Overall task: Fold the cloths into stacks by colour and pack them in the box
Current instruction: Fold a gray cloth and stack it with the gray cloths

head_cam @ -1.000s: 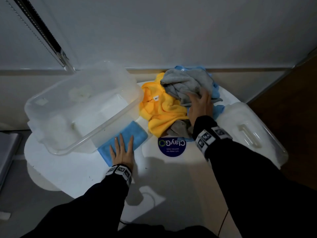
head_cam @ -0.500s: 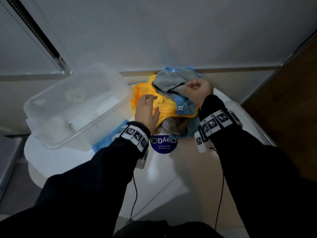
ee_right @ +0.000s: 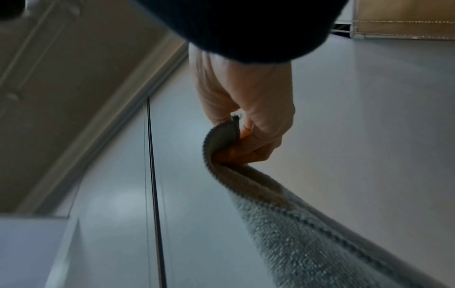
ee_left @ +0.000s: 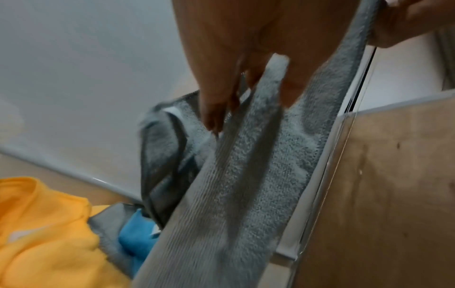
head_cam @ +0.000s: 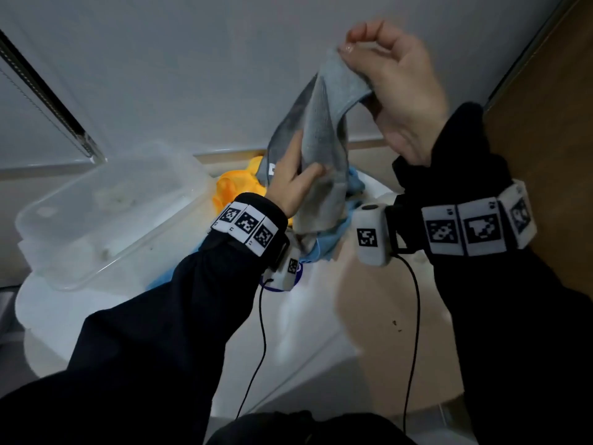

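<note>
right hand [head_cam: 396, 88] pinches a corner of the grey cloth [head_cam: 316, 136] held high over the bench [head_cam: 321, 316]; left hand [head_cam: 290, 184] grips it lower. its hanging tail could drag the yellow cloth [head_cam: 236, 187] off the pile.

head view downward; wrist views close-up

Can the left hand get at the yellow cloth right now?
Probably not yet: the left hand grips the grey cloth, which the right hand holds up by a corner. The yellow cloth lies close below, uncovered on its near side.
</note>
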Motion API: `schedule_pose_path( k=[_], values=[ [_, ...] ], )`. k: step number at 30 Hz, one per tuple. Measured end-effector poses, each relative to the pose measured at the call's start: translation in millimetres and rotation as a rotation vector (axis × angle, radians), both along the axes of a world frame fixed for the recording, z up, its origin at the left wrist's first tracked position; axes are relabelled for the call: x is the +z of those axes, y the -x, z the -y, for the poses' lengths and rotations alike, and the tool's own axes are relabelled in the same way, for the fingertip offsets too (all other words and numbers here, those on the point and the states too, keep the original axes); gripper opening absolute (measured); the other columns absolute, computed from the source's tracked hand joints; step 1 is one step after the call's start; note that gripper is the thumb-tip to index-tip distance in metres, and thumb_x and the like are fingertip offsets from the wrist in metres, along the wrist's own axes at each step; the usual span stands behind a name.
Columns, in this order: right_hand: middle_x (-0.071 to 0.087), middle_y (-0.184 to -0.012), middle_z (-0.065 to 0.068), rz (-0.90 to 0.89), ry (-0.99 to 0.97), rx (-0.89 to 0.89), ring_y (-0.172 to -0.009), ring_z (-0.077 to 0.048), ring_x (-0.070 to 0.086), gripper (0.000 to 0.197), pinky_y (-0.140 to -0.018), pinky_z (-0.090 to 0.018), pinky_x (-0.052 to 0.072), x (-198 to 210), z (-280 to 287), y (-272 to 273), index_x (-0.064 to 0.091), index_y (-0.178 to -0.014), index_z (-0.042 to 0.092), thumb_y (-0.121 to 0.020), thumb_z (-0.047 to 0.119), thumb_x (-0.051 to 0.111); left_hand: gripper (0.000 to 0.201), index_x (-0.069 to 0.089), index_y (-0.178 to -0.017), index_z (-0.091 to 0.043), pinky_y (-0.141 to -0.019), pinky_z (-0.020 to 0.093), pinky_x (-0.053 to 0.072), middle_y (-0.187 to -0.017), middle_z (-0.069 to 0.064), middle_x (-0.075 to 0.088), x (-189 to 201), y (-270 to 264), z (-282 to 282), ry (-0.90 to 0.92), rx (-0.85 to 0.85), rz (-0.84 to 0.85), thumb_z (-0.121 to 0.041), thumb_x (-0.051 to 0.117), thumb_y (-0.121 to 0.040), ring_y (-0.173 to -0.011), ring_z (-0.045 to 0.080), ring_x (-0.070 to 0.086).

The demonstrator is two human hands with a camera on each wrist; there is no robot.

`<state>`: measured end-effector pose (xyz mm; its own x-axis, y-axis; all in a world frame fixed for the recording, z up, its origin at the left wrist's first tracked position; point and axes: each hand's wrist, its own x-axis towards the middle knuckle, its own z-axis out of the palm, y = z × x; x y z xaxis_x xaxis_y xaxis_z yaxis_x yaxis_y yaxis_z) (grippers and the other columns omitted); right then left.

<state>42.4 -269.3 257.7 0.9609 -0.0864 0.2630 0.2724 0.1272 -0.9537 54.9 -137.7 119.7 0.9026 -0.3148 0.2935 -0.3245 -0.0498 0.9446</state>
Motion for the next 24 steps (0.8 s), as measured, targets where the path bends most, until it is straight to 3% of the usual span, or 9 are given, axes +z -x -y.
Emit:
schedule_pose_path(
  k=[3, 5, 9, 11, 14, 17, 19, 22, 24],
  values=[
    [0.063, -0.074, 0.000, 0.056, -0.061, -0.059, -0.068, -0.008, 0.061, 0.012, -0.067, -0.023, 0.050, 11.2, -1.4, 5.0, 0.061, -0.083, 0.010, -0.084, -0.001, 0.061, 0.065, 0.043, -0.128, -0.009, -0.100, 0.042, 0.046, -0.121, 0.010, 0.058, 21.5, 21.8, 14.8, 0.114, -0.098, -0.041, -0.031, 0.067, -0.071, -0.116, 0.021, 0.055],
    [0.066, -0.071, 0.002, 0.103, -0.086, -0.108, -0.069, -0.009, 0.062, 0.011, -0.068, -0.025, 0.050, 17.2, -0.5, 8.8, 0.064, -0.081, 0.009, -0.083, -0.002, 0.062, 0.074, 0.047, -0.127, -0.004, -0.098, 0.036, 0.048, -0.119, 0.004, 0.061, 21.7, 28.8, 19.6, -0.027, -0.027, 0.034, -0.037, 0.072, -0.066, -0.112, 0.017, 0.059],
    [0.067, -0.078, -0.002, 0.179, 0.030, -0.242, -0.073, -0.009, 0.062, 0.006, -0.071, -0.024, 0.049, 31.2, 18.9, 21.4, 0.066, -0.086, 0.005, -0.080, 0.005, 0.064, 0.068, 0.059, -0.115, 0.003, -0.078, 0.018, 0.039, -0.104, 0.015, 0.067, 1.6, 25.8, -6.9, -0.314, 0.146, 0.206, -0.038, 0.059, -0.061, -0.094, 0.017, 0.058],
    [0.068, -0.087, 0.000, 0.174, 0.202, -0.293, -0.075, 0.000, 0.062, 0.014, -0.071, -0.017, 0.047, 38.1, 36.2, 32.2, 0.067, -0.096, 0.004, -0.084, 0.004, 0.059, 0.059, 0.065, -0.104, -0.002, -0.068, 0.020, 0.035, -0.090, 0.011, 0.067, -8.7, 21.1, -32.8, -0.395, 0.228, 0.187, -0.041, 0.054, -0.061, -0.085, 0.017, 0.059],
    [0.067, -0.084, 0.011, 0.089, 0.394, -0.360, -0.072, 0.005, 0.059, 0.018, -0.067, -0.012, 0.046, 37.2, 65.5, 46.8, 0.068, -0.091, 0.021, -0.086, 0.008, 0.057, 0.034, 0.065, -0.083, -0.004, -0.059, 0.028, 0.031, -0.074, 0.010, 0.063, -14.8, 10.5, -65.0, -0.521, 0.401, 0.102, -0.033, 0.052, -0.073, -0.073, 0.021, 0.057],
    [0.068, -0.092, 0.008, 0.046, 0.452, -0.493, -0.076, 0.005, 0.059, 0.017, -0.067, -0.011, 0.047, 26.9, 86.9, 45.5, 0.067, -0.089, 0.022, -0.088, 0.009, 0.055, 0.034, 0.057, -0.088, -0.004, -0.064, 0.031, 0.035, -0.081, 0.015, 0.062, 3.9, 4.4, -74.0, -0.483, 0.404, 0.121, -0.037, 0.048, -0.087, -0.076, 0.019, 0.054],
    [0.067, -0.093, 0.006, -0.009, 0.469, -0.585, -0.078, 0.002, 0.059, 0.025, -0.070, -0.017, 0.051, 21.3, 98.2, 40.8, 0.065, -0.079, 0.029, -0.088, 0.009, 0.052, 0.038, 0.046, -0.093, -0.007, -0.064, 0.030, 0.033, -0.084, 0.008, 0.055, 25.7, 2.2, -72.5, -0.552, 0.349, 0.223, -0.041, 0.061, -0.084, -0.077, 0.020, 0.050],
    [0.068, -0.100, 0.003, -0.109, 0.595, -0.726, -0.090, -0.008, 0.060, 0.033, -0.085, -0.027, 0.055, 12.1, 109.1, 40.5, 0.059, -0.069, 0.034, -0.087, 0.012, 0.044, 0.041, 0.044, -0.105, -0.001, -0.067, 0.036, 0.037, -0.098, 0.015, 0.051, 52.5, -5.8, -73.5, -0.699, 0.339, 0.398, -0.017, 0.056, -0.068, -0.083, 0.034, 0.051],
    [0.062, -0.109, -0.005, -0.148, 0.683, -0.744, -0.088, -0.013, 0.058, 0.022, -0.070, -0.025, 0.058, 7.2, 110.3, 46.1, 0.055, -0.082, 0.030, -0.092, 0.012, 0.047, 0.041, 0.048, -0.103, -0.002, -0.071, 0.046, 0.041, -0.104, 0.020, 0.050, 60.1, -7.6, -79.1, -0.720, 0.459, 0.508, -0.004, 0.043, -0.063, -0.089, 0.039, 0.050]
  ],
)
